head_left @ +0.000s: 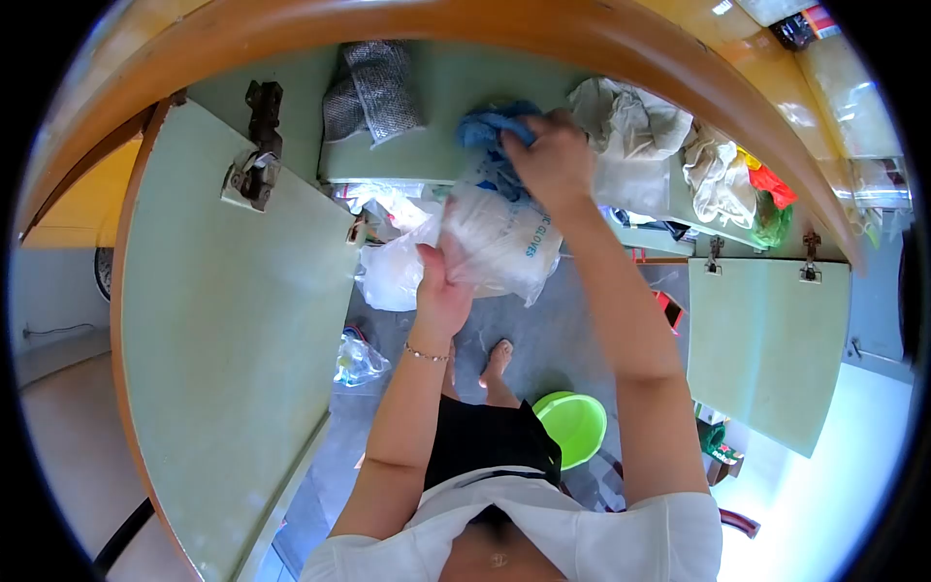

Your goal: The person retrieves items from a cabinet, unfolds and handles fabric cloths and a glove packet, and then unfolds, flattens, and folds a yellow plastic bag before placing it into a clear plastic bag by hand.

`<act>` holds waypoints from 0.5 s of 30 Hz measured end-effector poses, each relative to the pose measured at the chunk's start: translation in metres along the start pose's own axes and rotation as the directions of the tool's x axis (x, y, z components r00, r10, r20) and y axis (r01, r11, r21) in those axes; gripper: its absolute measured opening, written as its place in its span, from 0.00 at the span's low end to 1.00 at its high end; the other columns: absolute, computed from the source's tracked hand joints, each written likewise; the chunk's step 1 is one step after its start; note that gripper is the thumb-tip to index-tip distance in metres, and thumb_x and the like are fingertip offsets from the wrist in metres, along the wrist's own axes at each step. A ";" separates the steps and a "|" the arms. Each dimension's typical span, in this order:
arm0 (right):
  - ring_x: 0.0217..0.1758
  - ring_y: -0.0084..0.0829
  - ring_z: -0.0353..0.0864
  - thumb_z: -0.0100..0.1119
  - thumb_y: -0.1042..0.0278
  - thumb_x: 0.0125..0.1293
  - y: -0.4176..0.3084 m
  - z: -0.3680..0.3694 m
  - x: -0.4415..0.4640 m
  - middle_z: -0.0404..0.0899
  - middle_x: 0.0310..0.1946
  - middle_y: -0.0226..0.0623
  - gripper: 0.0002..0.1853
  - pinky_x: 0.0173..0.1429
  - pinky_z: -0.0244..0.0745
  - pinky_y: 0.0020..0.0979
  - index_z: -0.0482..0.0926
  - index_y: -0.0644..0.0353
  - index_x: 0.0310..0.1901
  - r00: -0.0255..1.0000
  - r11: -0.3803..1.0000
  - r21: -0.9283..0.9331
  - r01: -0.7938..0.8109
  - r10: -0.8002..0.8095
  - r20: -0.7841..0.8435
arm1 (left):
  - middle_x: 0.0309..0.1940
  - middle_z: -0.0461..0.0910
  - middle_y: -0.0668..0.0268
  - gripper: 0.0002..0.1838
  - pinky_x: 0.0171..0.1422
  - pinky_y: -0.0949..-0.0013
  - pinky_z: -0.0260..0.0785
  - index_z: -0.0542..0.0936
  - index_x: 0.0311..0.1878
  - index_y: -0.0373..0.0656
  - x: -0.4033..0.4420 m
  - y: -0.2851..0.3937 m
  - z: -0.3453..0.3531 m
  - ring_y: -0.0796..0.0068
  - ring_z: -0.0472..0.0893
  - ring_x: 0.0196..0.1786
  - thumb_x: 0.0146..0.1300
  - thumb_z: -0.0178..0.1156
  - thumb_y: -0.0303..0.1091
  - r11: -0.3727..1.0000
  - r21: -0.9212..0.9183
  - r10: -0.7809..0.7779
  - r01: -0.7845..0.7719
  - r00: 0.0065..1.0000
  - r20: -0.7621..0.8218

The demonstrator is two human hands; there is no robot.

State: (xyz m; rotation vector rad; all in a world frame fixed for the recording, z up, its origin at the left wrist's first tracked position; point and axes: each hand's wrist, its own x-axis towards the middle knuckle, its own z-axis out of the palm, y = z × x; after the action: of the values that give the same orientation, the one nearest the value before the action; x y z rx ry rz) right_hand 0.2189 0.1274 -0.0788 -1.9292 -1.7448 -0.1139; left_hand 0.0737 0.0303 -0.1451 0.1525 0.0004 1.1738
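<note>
left hand (446,293) grasps the clear plastic bag (499,242); right hand (558,160) clutches the blue bundle (482,126) at its mouth, by the pale green shelf (444,82) bearing 2 silvery pads (382,87). below, a lime basin (570,429) stands on grey floor (592,330).

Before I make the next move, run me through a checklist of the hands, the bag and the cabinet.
1. Left hand supporting the printed plastic bag: ok, the thumb lies against its near side.
2. Right hand closed firmly on the blue bundle: cannot tell; it is at the bundle, but blurred.
3. Both cabinet doors open: ok, left door and right door stand open.
4. Shelf free of other things: not ok; silvery mesh pieces lie left, whitish cloths right.
5. Green basin clear of the visible foot: ok, they are apart.
</note>
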 end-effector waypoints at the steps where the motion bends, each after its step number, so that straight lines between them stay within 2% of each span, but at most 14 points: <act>1: 0.32 0.41 0.77 0.60 0.55 0.46 0.013 0.001 0.010 0.76 0.32 0.42 0.14 0.37 0.73 0.37 0.80 0.55 0.31 0.988 0.964 0.220 -0.152 0.146 0.045 | 0.64 0.53 0.69 0.40 0.66 0.66 0.43 0.47 0.66 0.47 0.003 0.003 0.002 0.72 0.54 0.64 0.57 0.37 0.64 0.934 0.357 0.039 -0.007 0.996 -0.083; 2: 0.32 0.41 0.77 0.60 0.55 0.46 0.028 0.002 0.018 0.76 0.32 0.43 0.14 0.37 0.72 0.36 0.80 0.56 0.31 0.954 0.858 0.417 -0.300 0.274 0.122 | 0.64 0.53 0.69 0.41 0.67 0.66 0.42 0.47 0.66 0.47 0.001 0.004 0.001 0.72 0.54 0.65 0.57 0.37 0.65 0.949 0.315 0.038 -0.017 0.997 -0.062; 3: 0.31 0.41 0.77 0.61 0.55 0.47 0.035 0.002 0.025 0.77 0.32 0.43 0.14 0.37 0.72 0.36 0.80 0.57 0.31 0.903 0.695 0.579 -0.426 0.369 0.221 | 0.64 0.53 0.69 0.41 0.67 0.65 0.41 0.47 0.66 0.47 0.002 0.005 -0.001 0.72 0.53 0.65 0.56 0.37 0.66 0.962 0.271 0.044 -0.033 0.998 -0.036; 4: 0.31 0.42 0.77 0.61 0.55 0.47 0.026 -0.011 0.025 0.77 0.31 0.44 0.15 0.37 0.72 0.35 0.80 0.57 0.31 0.887 0.591 0.669 -0.451 0.377 0.266 | 0.64 0.53 0.69 0.42 0.68 0.65 0.40 0.47 0.66 0.47 0.001 0.007 -0.002 0.72 0.53 0.65 0.56 0.37 0.66 0.973 0.226 0.050 -0.045 0.999 -0.015; 6: 0.30 0.42 0.77 0.62 0.55 0.46 0.008 -0.043 0.016 0.78 0.31 0.45 0.15 0.37 0.72 0.33 0.80 0.59 0.30 0.857 0.343 0.803 -0.486 0.368 0.362 | 0.63 0.54 0.69 0.43 0.68 0.63 0.40 0.49 0.66 0.48 -0.002 0.005 -0.002 0.71 0.53 0.65 0.54 0.36 0.68 0.931 0.361 0.088 -0.060 0.994 -0.062; 7: 0.29 0.42 0.76 0.63 0.57 0.45 -0.001 -0.047 0.005 0.77 0.29 0.44 0.14 0.37 0.72 0.33 0.80 0.58 0.30 0.908 0.545 0.730 -0.413 0.310 0.282 | 0.63 0.54 0.69 0.43 0.68 0.63 0.40 0.50 0.65 0.48 -0.004 0.005 -0.001 0.70 0.53 0.65 0.53 0.36 0.69 0.903 0.427 0.103 -0.057 0.991 -0.086; 8: 0.29 0.41 0.76 0.63 0.59 0.45 -0.012 -0.050 -0.008 0.76 0.28 0.43 0.13 0.36 0.72 0.34 0.79 0.58 0.30 0.949 0.719 0.619 -0.316 0.234 0.211 | 0.63 0.54 0.69 0.43 0.68 0.62 0.40 0.51 0.65 0.48 -0.002 0.004 -0.006 0.70 0.53 0.65 0.53 0.36 0.70 0.941 0.331 0.119 -0.070 0.984 -0.131; 9: 0.29 0.37 0.76 0.64 0.62 0.45 -0.023 -0.047 -0.021 0.75 0.27 0.41 0.11 0.34 0.72 0.32 0.79 0.58 0.29 0.997 0.843 0.537 -0.034 -0.006 0.074 | 0.63 0.54 0.70 0.44 0.68 0.62 0.41 0.52 0.65 0.47 0.001 0.002 -0.017 0.70 0.53 0.65 0.53 0.36 0.70 0.969 0.231 0.129 -0.087 0.976 -0.176; 10: 0.30 0.33 0.76 0.64 0.64 0.46 -0.036 -0.045 -0.037 0.74 0.27 0.38 0.10 0.32 0.71 0.30 0.78 0.59 0.29 0.964 0.878 0.407 0.253 -0.263 -0.031 | 0.63 0.54 0.70 0.44 0.67 0.62 0.41 0.53 0.65 0.47 0.002 -0.002 -0.029 0.70 0.53 0.65 0.52 0.36 0.71 0.986 0.129 0.132 -0.105 0.966 -0.222; 11: 0.34 0.39 0.74 0.65 0.64 0.40 -0.054 -0.047 -0.053 0.71 0.30 0.39 0.12 0.35 0.72 0.33 0.79 0.54 0.30 0.945 0.884 0.366 0.289 -0.326 0.040 | 0.63 0.54 0.71 0.43 0.68 0.63 0.41 0.54 0.64 0.50 0.000 0.000 -0.044 0.71 0.54 0.65 0.51 0.36 0.71 0.987 -0.158 0.009 0.031 0.969 0.249; 12: 0.35 0.39 0.74 0.65 0.63 0.37 -0.060 -0.035 -0.069 0.70 0.35 0.39 0.14 0.34 0.72 0.35 0.79 0.49 0.31 0.893 0.868 0.302 0.394 -0.439 0.097 | 0.63 0.55 0.71 0.42 0.68 0.62 0.39 0.53 0.65 0.53 -0.003 -0.001 -0.036 0.71 0.53 0.65 0.52 0.35 0.71 0.999 -0.038 0.029 -0.025 0.993 0.115; 13: 0.36 0.39 0.74 0.65 0.62 0.36 -0.058 -0.028 -0.070 0.70 0.36 0.39 0.15 0.35 0.72 0.35 0.79 0.48 0.31 0.912 0.895 0.250 0.369 -0.400 0.090 | 0.63 0.55 0.72 0.40 0.69 0.62 0.36 0.52 0.65 0.56 -0.005 0.000 -0.024 0.71 0.52 0.65 0.53 0.35 0.70 0.994 0.091 0.067 -0.065 0.998 -0.017; 15: 0.36 0.39 0.73 0.64 0.61 0.35 -0.054 -0.015 -0.060 0.70 0.36 0.39 0.17 0.35 0.72 0.36 0.79 0.46 0.33 0.941 0.936 0.150 0.317 -0.331 0.074 | 0.63 0.56 0.70 0.38 0.66 0.64 0.40 0.50 0.66 0.59 0.004 -0.004 0.001 0.73 0.53 0.64 0.55 0.34 0.69 0.913 0.402 0.095 -0.063 0.994 -0.059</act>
State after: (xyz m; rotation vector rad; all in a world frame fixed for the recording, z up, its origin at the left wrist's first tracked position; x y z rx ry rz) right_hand 0.1620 0.0687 -0.0726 -1.5609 -2.0699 -0.0168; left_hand 0.0786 0.0324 -0.1446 0.4726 0.3086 1.2496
